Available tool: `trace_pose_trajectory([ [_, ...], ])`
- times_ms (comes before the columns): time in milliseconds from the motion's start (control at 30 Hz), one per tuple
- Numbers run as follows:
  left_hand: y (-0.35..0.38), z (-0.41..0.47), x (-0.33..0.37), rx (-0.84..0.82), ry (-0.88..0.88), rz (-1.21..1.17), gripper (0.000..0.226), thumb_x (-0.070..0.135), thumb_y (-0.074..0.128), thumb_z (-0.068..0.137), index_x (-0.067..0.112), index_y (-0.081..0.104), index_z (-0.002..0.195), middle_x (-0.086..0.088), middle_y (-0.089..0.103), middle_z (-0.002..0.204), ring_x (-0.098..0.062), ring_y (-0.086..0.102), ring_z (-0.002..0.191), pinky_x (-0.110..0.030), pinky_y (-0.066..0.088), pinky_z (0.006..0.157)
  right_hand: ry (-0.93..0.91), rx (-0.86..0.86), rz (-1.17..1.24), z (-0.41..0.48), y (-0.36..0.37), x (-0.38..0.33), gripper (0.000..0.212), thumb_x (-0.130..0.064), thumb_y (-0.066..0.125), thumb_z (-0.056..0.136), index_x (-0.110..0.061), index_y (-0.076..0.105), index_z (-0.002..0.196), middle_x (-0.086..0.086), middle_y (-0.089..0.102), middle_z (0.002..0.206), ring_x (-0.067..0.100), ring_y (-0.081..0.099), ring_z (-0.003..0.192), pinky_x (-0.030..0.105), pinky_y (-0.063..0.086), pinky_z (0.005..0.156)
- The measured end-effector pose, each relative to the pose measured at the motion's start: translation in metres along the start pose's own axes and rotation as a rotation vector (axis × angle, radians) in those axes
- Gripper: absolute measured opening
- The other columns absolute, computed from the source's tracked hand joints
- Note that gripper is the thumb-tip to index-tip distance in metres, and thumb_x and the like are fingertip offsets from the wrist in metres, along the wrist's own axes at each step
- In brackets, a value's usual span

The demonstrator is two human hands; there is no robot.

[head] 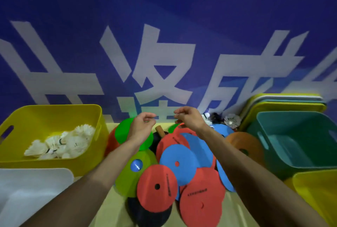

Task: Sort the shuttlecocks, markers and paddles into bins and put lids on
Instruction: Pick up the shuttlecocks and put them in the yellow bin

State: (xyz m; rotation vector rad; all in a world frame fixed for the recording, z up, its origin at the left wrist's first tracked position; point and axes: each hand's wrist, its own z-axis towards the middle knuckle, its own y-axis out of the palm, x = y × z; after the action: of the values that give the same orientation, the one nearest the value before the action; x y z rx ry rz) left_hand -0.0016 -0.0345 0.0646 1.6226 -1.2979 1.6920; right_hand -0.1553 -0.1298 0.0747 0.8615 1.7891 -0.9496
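I have both hands up over the heap of markers (179, 163) on the counter (111, 206). The left hand (143, 126) and right hand (189, 119) are loosely curled, the fingers holding nothing I can see. Shuttlecocks (63, 142) lie in the yellow bin (54, 110) on the left, and a teal bin (291, 117) stands on the right.

Markers (179, 164) between two bins (54, 113) (291, 122) (shuttlecocks (62, 142) in left).

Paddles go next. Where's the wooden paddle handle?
In the head view, the wooden paddle handle pokes out mid-pile, between the left hand and right hand, just right of a green marker.
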Motion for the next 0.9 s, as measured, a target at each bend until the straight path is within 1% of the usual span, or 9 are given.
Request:
trace_pose_trajectory([
  [200, 0.086, -0.001, 0.007, -0.113, -0.001, 0.102, 0.017, 0.007, 0.058, 0.084, 0.024, 0.064, 0.087, 0.005, 0.062, 0.078, -0.013, 0.057, 0.075, -0.024, 0.044, 0.071, 0.050, 0.124, 0.021, 0.002, -0.083, 0.037, 0.015, 0.000, 0.056, 0.088, -0.014, 0.061, 0.086, 0.008, 0.063, 0.078, 0.016, 0.058, 0.063, 0.028, 0.048, 0.055],
  [300, 0.119, 0.004, 0.005, -0.157, -0.008, 0.168, 0.017, 0.006, 0.058, 0.083, 0.017, 0.066, 0.092, 0.002, 0.064, 0.083, -0.013, 0.058, 0.079, -0.021, 0.045, 0.075, 0.086, 0.198, -0.024, 0.006, -0.119, 0.058, 0.017, -0.003, 0.057, 0.087, -0.018, 0.061, 0.079, 0.013, 0.067, 0.081, 0.021, 0.059, 0.065, 0.036, 0.049, 0.058],
  [367, 0.134, 0.009, 0.003, -0.173, -0.026, 0.200, 0.016, 0.005, 0.059, 0.084, 0.019, 0.065, 0.089, 0.004, 0.063, 0.084, -0.013, 0.058, 0.082, -0.015, 0.043, 0.074, 0.109, 0.240, -0.050, 0.007, -0.134, 0.069, 0.019, -0.004, 0.054, 0.086, -0.019, 0.061, 0.077, 0.018, 0.067, 0.084, 0.025, 0.059, 0.067, 0.038, 0.049, 0.060],
  [433, 0.152, 0.015, 0.002, -0.186, -0.051, 0.237, 0.015, 0.007, 0.060, 0.084, 0.021, 0.063, 0.086, 0.003, 0.063, 0.085, -0.015, 0.059, 0.085, -0.018, 0.044, 0.076, 0.131, 0.282, -0.076, 0.011, -0.150, 0.081, 0.025, -0.003, 0.048, 0.086, -0.020, 0.060, 0.073, 0.016, 0.065, 0.082, 0.027, 0.059, 0.069, 0.040, 0.053, 0.061],
  [500, 0.168, 0.021, 0.003, -0.206, -0.060, 0.291, 0.013, 0.009, 0.060, 0.085, 0.021, 0.063, 0.090, 0.000, 0.065, 0.089, -0.016, 0.060, 0.086, -0.022, 0.045, 0.075, 0.152, 0.313, -0.118, 0.016, -0.161, 0.092, 0.024, -0.001, 0.045, 0.085, -0.010, 0.066, 0.077, 0.017, 0.065, 0.081, 0.026, 0.060, 0.067, 0.043, 0.058, 0.062],
  [567, 0.182, 0.028, 0.003, -0.219, -0.057, 0.336, 0.013, 0.010, 0.058, 0.086, 0.020, 0.063, 0.093, -0.003, 0.065, 0.091, -0.016, 0.059, 0.083, -0.018, 0.043, 0.065, 0.190, 0.322, -0.169, 0.023, -0.169, 0.103, 0.025, -0.002, 0.046, 0.085, 0.002, 0.068, 0.097, 0.019, 0.066, 0.085, 0.018, 0.060, 0.057, 0.028, 0.056, 0.051],
  [667, 0.198, 0.041, 0.001, -0.262, -0.029, 0.402, 0.016, 0.010, 0.057, 0.086, 0.017, 0.066, 0.097, -0.003, 0.067, 0.096, -0.017, 0.060, 0.086, -0.017, 0.043, 0.066, 0.212, 0.304, -0.173, 0.034, -0.177, 0.118, 0.032, -0.003, 0.049, 0.088, -0.004, 0.063, 0.116, 0.011, 0.064, 0.100, 0.006, 0.056, 0.053, 0.010, 0.038, 0.036],
  [833, 0.221, 0.073, 0.002, -0.328, 0.043, 0.531, 0.024, 0.008, 0.058, 0.086, 0.012, 0.066, 0.108, -0.009, 0.063, 0.107, -0.022, 0.060, 0.097, -0.026, 0.045, 0.086, 0.226, 0.280, -0.245, 0.058, -0.178, 0.134, 0.033, -0.004, 0.047, 0.088, -0.005, 0.063, 0.117, 0.009, 0.065, 0.098, 0.002, 0.052, 0.050, 0.004, 0.032, 0.034],
  [900, 0.229, 0.090, 0.001, -0.375, 0.091, 0.611, 0.027, 0.010, 0.058, 0.086, 0.014, 0.065, 0.112, -0.008, 0.060, 0.109, -0.023, 0.058, 0.101, -0.024, 0.041, 0.086, 0.245, 0.272, -0.249, 0.070, -0.176, 0.137, 0.034, -0.004, 0.048, 0.087, -0.006, 0.063, 0.116, 0.009, 0.065, 0.095, 0.010, 0.058, 0.056, 0.008, 0.043, 0.043],
])
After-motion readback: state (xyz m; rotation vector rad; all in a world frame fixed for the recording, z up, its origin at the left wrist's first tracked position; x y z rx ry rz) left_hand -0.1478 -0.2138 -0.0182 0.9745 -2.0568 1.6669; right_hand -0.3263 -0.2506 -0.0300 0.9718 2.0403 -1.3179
